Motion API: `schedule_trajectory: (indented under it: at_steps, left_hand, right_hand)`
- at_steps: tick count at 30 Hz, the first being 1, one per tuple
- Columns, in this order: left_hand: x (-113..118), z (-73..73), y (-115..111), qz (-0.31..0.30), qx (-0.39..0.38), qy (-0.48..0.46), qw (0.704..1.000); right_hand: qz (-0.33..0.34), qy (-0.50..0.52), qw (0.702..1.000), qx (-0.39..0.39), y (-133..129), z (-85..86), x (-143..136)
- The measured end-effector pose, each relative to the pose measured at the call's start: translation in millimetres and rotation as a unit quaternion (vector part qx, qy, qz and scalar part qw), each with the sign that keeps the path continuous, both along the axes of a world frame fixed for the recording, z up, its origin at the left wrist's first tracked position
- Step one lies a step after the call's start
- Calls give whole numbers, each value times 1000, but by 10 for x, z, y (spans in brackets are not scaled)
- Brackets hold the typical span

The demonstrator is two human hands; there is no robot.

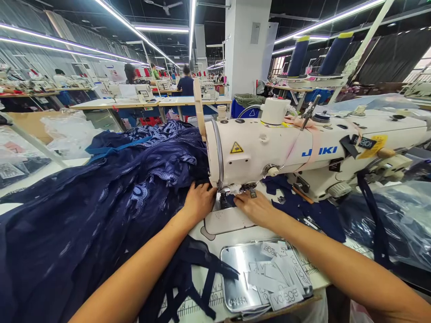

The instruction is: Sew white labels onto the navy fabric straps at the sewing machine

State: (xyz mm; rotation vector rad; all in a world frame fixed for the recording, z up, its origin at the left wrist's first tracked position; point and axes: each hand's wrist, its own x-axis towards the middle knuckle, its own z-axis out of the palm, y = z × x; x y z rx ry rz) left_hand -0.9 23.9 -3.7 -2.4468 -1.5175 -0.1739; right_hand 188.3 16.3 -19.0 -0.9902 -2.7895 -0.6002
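Note:
A white sewing machine (256,148) stands before me, its presser foot (223,198) down between my two hands. Just left of the foot, my left hand (199,202) is closed, fingers curled on navy lace-patterned fabric (134,193). To the right of the foot, my right hand (255,206) is closed too, its fingertips pinching a small navy edge of the cloth at the needle area. The bulk of the fabric lies heaped on the left. Exactly how the cloth sits beneath the foot is hidden by the fingers and machine head.
A metal tin lid (235,287) bearing several white labels (286,294) lies near the front edge. Navy straps (191,269) hang beside it. Dark thread cones (333,56) stand at upper right. Plastic-wrapped goods (404,220) lie right. A co-worker (186,83) sits farther back.

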Motion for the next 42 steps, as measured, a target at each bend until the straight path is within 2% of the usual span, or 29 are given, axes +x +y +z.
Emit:
schedule_trajectory:
  at_steps: [3, 6, 9, 11, 14, 18, 24, 28, 33, 37, 39, 42]
  left_hand:
    - [-48, 113, -111, 27, -50, -69, 996]
    - [-245, 318, -317, 19, -83, -147, 986]
    - [-600, 478, -605, -27, -27, -166, 985]
    - [-848, 504, -829, -54, 23, -111, 992]
    - [-1091, 443, -1157, -100, 45, 14, 994]
    - [-1073, 348, -1395, -143, 19, 123, 982]
    - [-850, 309, -1343, -164, -10, 184, 969]
    - [-839, 263, -1257, -182, 29, 171, 968]
    - [-870, 243, -940, -198, 123, 150, 961]
    - [-836, 181, -711, -232, 115, 90, 962]
    - [-778, 178, -722, -217, 98, 53, 970]
    - [-628, 251, -859, -187, 77, -5, 979]
  right_hand:
    - [0, -7, 1000, 27, 97, 10, 96]
    - [9, -2, 999, 34, 133, 21, 135]
    - [19, -3, 999, 34, 109, 19, 136]
    - [27, -8, 999, 38, 79, 4, 131]
    - [35, -8, 998, 54, 42, -28, 115]
    - [17, -1, 998, 55, 16, -43, 72]
    - [20, 26, 999, 6, -37, 30, 174]
    - [14, 72, 997, -25, -195, 152, 401]
    - [25, 83, 987, -135, -462, 361, 582]
    - [35, 65, 980, -185, -646, 453, 624]
    - [18, 62, 977, -204, -718, 462, 645]
    - [-30, 50, 969, -240, -788, 449, 674]
